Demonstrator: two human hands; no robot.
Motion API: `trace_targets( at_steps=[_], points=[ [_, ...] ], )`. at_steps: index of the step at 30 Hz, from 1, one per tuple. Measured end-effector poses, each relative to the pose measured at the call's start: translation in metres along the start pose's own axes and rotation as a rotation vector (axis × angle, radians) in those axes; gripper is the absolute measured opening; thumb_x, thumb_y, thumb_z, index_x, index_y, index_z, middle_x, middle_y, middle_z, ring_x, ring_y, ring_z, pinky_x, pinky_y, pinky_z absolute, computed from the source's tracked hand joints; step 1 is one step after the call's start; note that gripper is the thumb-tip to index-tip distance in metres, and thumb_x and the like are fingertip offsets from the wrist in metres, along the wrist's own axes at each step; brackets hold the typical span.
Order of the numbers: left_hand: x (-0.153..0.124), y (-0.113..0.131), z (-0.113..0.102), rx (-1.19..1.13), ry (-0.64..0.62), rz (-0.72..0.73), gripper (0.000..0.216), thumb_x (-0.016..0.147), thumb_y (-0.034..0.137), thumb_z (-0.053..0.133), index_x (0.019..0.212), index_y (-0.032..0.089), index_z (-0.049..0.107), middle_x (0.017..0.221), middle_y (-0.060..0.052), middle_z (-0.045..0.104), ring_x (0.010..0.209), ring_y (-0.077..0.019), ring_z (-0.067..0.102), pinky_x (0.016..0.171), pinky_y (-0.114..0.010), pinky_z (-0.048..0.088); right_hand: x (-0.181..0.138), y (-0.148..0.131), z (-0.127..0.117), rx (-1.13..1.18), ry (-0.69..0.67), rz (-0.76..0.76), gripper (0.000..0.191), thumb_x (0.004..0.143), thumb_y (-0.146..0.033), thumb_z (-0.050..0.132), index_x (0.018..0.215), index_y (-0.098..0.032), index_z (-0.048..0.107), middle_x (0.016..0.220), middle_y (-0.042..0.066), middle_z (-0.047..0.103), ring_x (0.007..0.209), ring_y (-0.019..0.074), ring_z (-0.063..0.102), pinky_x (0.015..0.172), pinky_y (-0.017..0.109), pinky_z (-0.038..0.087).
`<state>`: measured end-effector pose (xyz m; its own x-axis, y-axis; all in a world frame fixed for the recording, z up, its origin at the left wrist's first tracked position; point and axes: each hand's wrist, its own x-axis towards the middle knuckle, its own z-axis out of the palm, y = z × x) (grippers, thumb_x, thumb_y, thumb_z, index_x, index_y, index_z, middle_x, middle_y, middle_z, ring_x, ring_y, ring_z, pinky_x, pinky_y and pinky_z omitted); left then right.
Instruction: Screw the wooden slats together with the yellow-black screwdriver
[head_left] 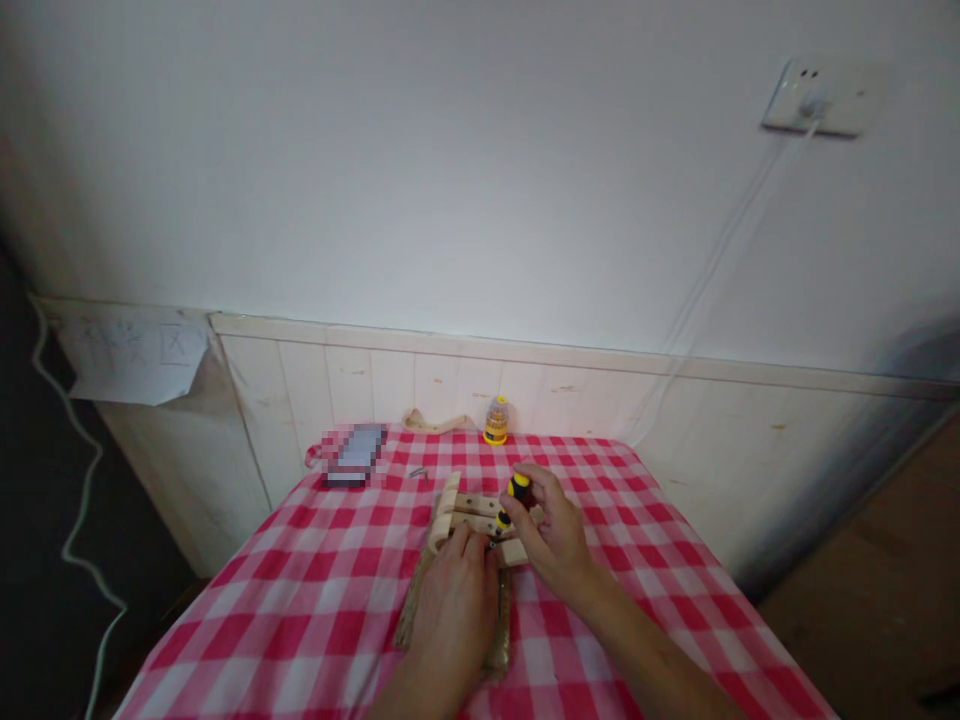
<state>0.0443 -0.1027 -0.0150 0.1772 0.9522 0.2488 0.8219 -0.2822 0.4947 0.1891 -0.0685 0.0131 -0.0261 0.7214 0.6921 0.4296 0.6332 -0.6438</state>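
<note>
A small wooden frame of pale slats lies on the red-and-white checked tablecloth. My left hand rests on its near end with the fingers curled down on the wood. My right hand is wrapped round a short yellow-and-black screwdriver, whose tip points down at the frame close to my left fingertips. A flat piece of wood shows under my left hand.
A yellow bit holder and a curved wooden piece stand at the table's far edge by the panelled wall. A blurred dark flat object lies far left. Small metal screws lie behind the frame. A wall socket with cable is upper right.
</note>
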Motion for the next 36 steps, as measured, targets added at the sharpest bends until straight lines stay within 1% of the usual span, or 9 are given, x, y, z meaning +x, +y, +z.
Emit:
trace_targets(
  at_steps=[4, 7, 12, 14, 18, 22, 30, 33, 36],
  points=[
    [0.000, 0.000, 0.001, -0.009, 0.024, 0.011, 0.033, 0.100, 0.023, 0.035, 0.101, 0.019, 0.068, 0.105, -0.009, 0.068, 0.094, -0.0233, 0.064, 0.081, -0.035, 0.045, 0.002, -0.001, -0.001, -0.011, 0.000, 0.017, 0.029, 0.097, -0.033, 0.061, 0.125, -0.024, 0.056, 0.089, 0.003, 0.070, 0.077, 0.0185, 0.071, 0.069, 0.030, 0.058],
    [0.001, -0.001, 0.002, 0.014, 0.018, 0.018, 0.032, 0.099, 0.023, 0.037, 0.100, 0.020, 0.068, 0.103, -0.008, 0.068, 0.092, -0.0237, 0.063, 0.079, -0.036, 0.044, 0.002, -0.002, -0.002, -0.016, -0.012, 0.012, 0.029, 0.096, -0.031, 0.062, 0.124, -0.025, 0.057, 0.091, 0.003, 0.071, 0.079, 0.0189, 0.072, 0.070, 0.030, 0.058],
    [0.001, -0.003, 0.003, 0.018, 0.017, 0.029, 0.032, 0.100, 0.021, 0.036, 0.102, 0.020, 0.068, 0.104, -0.008, 0.069, 0.091, -0.0234, 0.063, 0.078, -0.036, 0.043, 0.001, -0.004, -0.003, -0.024, -0.061, -0.020, 0.030, 0.095, -0.029, 0.065, 0.124, -0.025, 0.059, 0.095, 0.004, 0.073, 0.080, 0.0191, 0.073, 0.072, 0.030, 0.059],
    [0.000, -0.003, 0.002, 0.012, 0.023, 0.043, 0.031, 0.100, 0.021, 0.036, 0.100, 0.020, 0.068, 0.103, -0.008, 0.068, 0.092, -0.0230, 0.063, 0.079, -0.036, 0.044, 0.001, -0.004, -0.004, -0.018, -0.053, -0.026, 0.030, 0.095, -0.031, 0.064, 0.124, -0.025, 0.059, 0.095, 0.004, 0.073, 0.081, 0.0196, 0.073, 0.072, 0.031, 0.060],
    [0.000, 0.000, 0.000, 0.013, 0.047, 0.049, 0.030, 0.100, 0.020, 0.037, 0.099, 0.019, 0.067, 0.102, -0.008, 0.067, 0.095, -0.0230, 0.063, 0.081, -0.035, 0.044, 0.001, -0.004, -0.006, 0.017, -0.011, 0.008, 0.031, 0.097, -0.034, 0.061, 0.127, -0.025, 0.057, 0.094, 0.005, 0.072, 0.080, 0.0191, 0.073, 0.070, 0.030, 0.060],
    [0.000, 0.001, -0.002, 0.015, 0.041, 0.036, 0.029, 0.101, 0.020, 0.037, 0.100, 0.019, 0.067, 0.103, -0.007, 0.067, 0.093, -0.0224, 0.063, 0.080, -0.035, 0.044, 0.001, -0.003, -0.006, -0.009, -0.052, -0.002, 0.032, 0.097, -0.035, 0.062, 0.126, -0.024, 0.058, 0.097, 0.006, 0.072, 0.081, 0.0190, 0.073, 0.071, 0.030, 0.061],
    [-0.003, 0.004, -0.004, 0.006, 0.064, 0.038, 0.029, 0.100, 0.017, 0.038, 0.098, 0.019, 0.066, 0.103, -0.006, 0.067, 0.088, -0.0204, 0.063, 0.076, -0.034, 0.045, 0.002, -0.004, -0.005, -0.053, -0.062, -0.022, 0.030, 0.097, -0.030, 0.060, 0.126, -0.025, 0.056, 0.099, 0.006, 0.072, 0.082, 0.0192, 0.074, 0.071, 0.030, 0.061],
    [-0.002, 0.005, -0.006, -0.001, 0.073, 0.041, 0.029, 0.099, 0.015, 0.039, 0.101, 0.019, 0.067, 0.104, -0.006, 0.068, 0.091, -0.0212, 0.064, 0.079, -0.034, 0.046, 0.002, -0.008, -0.008, -0.070, -0.088, -0.081, 0.033, 0.096, -0.024, 0.059, 0.129, -0.027, 0.056, 0.101, 0.006, 0.072, 0.084, 0.0190, 0.074, 0.074, 0.031, 0.062],
    [-0.002, 0.005, -0.006, -0.005, 0.079, 0.023, 0.028, 0.097, 0.012, 0.041, 0.100, 0.019, 0.068, 0.103, -0.005, 0.069, 0.090, -0.0214, 0.065, 0.079, -0.034, 0.048, 0.002, -0.011, -0.012, -0.078, -0.113, -0.134, 0.038, 0.094, -0.018, 0.057, 0.131, -0.028, 0.057, 0.111, 0.007, 0.073, 0.094, 0.0209, 0.074, 0.083, 0.034, 0.062]
  ],
)
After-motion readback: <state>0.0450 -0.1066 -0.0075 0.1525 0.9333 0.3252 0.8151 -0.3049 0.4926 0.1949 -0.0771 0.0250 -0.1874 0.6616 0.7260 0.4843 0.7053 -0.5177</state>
